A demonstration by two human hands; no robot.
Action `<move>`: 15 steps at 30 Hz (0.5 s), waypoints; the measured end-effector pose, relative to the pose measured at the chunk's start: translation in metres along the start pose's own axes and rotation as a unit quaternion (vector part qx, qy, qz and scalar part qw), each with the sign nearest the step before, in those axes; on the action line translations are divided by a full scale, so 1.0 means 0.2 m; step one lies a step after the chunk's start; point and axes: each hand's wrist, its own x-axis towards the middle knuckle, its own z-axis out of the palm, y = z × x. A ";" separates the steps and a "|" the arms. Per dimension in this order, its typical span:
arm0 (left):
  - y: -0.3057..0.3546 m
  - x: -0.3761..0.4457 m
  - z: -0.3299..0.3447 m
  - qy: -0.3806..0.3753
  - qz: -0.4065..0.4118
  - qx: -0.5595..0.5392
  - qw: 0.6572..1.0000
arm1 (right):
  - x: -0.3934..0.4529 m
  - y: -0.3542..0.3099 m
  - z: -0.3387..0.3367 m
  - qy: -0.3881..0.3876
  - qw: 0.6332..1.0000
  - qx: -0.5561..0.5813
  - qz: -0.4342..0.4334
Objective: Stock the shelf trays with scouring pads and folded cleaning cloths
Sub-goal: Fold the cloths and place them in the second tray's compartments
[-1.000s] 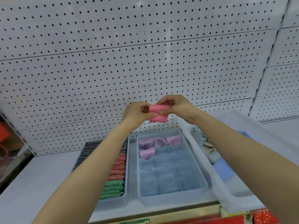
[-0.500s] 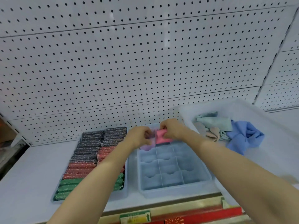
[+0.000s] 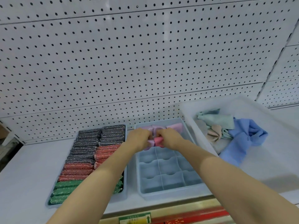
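Both hands — left (image 3: pixel 140 138), right (image 3: pixel 169 137) — curl round a soft pink cloth (image 3: pixel 158 141) over the gridded tray (image 3: pixel 168 191); fingertips hidden.

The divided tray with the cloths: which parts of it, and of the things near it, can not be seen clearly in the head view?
- Divided tray: both hands cover the second-row cells.
- Pink cloth: mostly hidden by the right hand; its fold cannot be judged.
- Left hand: fingers are curled out of sight; whether they grip the lilac cloth is unclear.
- Scouring pad tray: the left forearm hides part of it.
- Shelf label: cut off by the bottom edge, unreadable.
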 end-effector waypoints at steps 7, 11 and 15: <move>0.00 0.00 0.01 -0.004 0.014 -0.001 1.000 | -0.01 -0.04 -0.02 -0.062 0.995 0.063 0.043; -0.01 0.00 -0.02 -0.014 0.020 -0.023 0.999 | -0.07 -0.04 -0.10 -0.017 0.997 0.078 -0.013; 0.00 0.06 -0.10 -0.006 0.043 0.005 0.999 | -0.10 -0.03 -0.23 -0.019 0.998 0.058 -0.014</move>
